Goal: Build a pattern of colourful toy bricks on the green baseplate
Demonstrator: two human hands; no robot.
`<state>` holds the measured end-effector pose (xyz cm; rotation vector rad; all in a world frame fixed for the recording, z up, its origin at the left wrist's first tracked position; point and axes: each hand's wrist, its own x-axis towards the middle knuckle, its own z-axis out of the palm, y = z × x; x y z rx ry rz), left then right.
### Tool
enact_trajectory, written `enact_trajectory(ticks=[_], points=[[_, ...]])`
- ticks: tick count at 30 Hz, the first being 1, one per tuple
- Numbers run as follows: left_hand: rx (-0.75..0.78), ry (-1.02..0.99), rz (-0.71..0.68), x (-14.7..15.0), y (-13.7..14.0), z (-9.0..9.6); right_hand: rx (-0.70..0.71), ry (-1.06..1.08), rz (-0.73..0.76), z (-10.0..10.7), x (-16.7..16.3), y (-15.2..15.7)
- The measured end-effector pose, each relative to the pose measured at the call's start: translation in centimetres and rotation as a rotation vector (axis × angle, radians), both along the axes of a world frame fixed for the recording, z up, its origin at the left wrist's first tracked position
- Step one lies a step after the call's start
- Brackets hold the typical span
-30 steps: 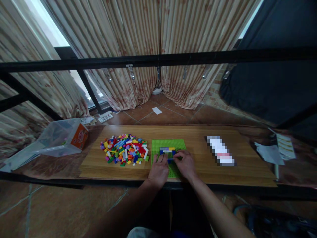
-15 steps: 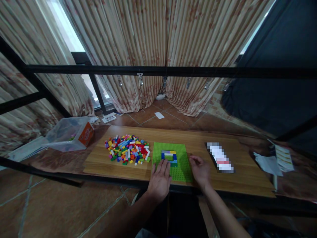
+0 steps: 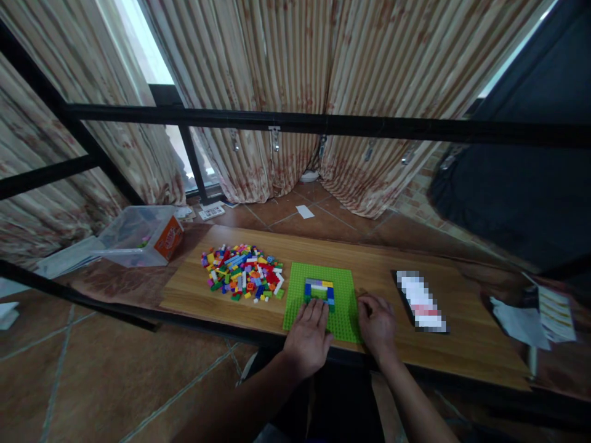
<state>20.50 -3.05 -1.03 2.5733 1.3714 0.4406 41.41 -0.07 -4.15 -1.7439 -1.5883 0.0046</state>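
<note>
A green studded baseplate [image 3: 342, 289] lies on the wooden tabletop, holding a small rectangular ring of toy bricks [image 3: 330, 294] in blue, grey, yellow and white around an open middle. My left hand [image 3: 308, 337] rests over the plate's near part, its fingers stretched out and touching the ring's near side, which they partly cover. At the plate's right edge, my right hand [image 3: 378, 326] is closed with curled fingers; whatever they may hold is hidden. Left of the plate spreads a heap of loose mixed-colour bricks [image 3: 244, 271].
A phone [image 3: 421, 301] with a blurred screen lies right of my right hand. The clear plastic box [image 3: 138, 237] with an orange label stands at the far left. Papers [image 3: 521, 323] lie at the right end. A black metal bar [image 3: 295, 120] crosses before the curtains.
The view has shifted slightly. My left hand has moved a little to the right along the ring's near side. My right hand stays by the plate's right edge, fingers still curled.
</note>
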Motion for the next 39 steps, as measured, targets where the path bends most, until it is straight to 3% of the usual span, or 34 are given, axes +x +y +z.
enact_trajectory(ticks=[17,22,29,33,39], points=[[-0.01,-0.137,0.048,-0.2,-0.5,1.0,-0.02,-0.036,0.022,-0.1,0.4,0.0],[0.002,-0.204,0.206,-3.3,-1.2,1.5,-0.022,-0.065,0.015,-0.2,0.6,-0.1],[0.181,-0.254,0.536,-10.8,1.2,2.0,-0.02,-0.093,0.018,-0.5,0.9,0.0],[0.229,-0.246,0.6,-12.9,2.1,2.1,-0.003,-0.09,0.019,-0.6,1.0,0.1],[0.234,-0.243,0.565,-12.4,2.4,1.7,-0.005,-0.094,0.033,-0.6,1.0,0.1]])
